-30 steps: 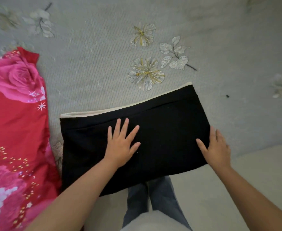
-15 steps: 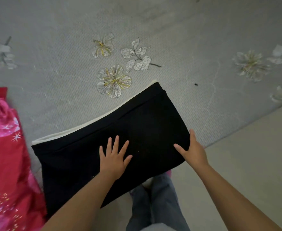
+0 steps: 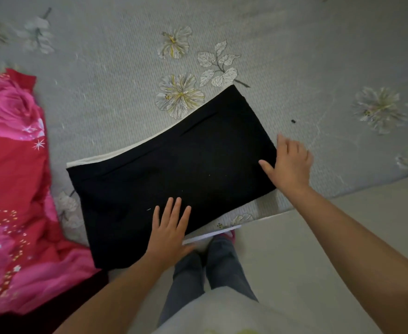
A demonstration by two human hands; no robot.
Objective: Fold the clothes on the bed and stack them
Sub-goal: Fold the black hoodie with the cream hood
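From the head camera, looking down: a black garment (image 3: 174, 169) lies folded into a flat, wide rectangle on the bed (image 3: 116, 97), close to the bed's near edge and turned a little, its right end farther away. The cloth looks matte and thick, with small pale lint specks. Along its far-left border a thin cream strip (image 3: 116, 154) shows from below; I cannot tell if it is lining or another layer.

The left hand (image 3: 171, 227) rests flat on the near part of the black garment, fingers straight and slightly spread. The right hand (image 3: 289, 165) is at the garment's right end, fingers spread and relaxed, thumb on the cloth; the hand is somewhat blurred, so a grip under the edge cannot be judged.

The bed has a grey, ribbed woven cover printed with pale flowers and leaves. At the left lies a red and pink rose-print cloth (image 3: 10, 179), shiny and rumpled, cut off by the frame. Much bare cover is beyond the garment and to the right. Below, the pale floor (image 3: 294, 261) and the person's grey trouser legs (image 3: 210, 273) show.
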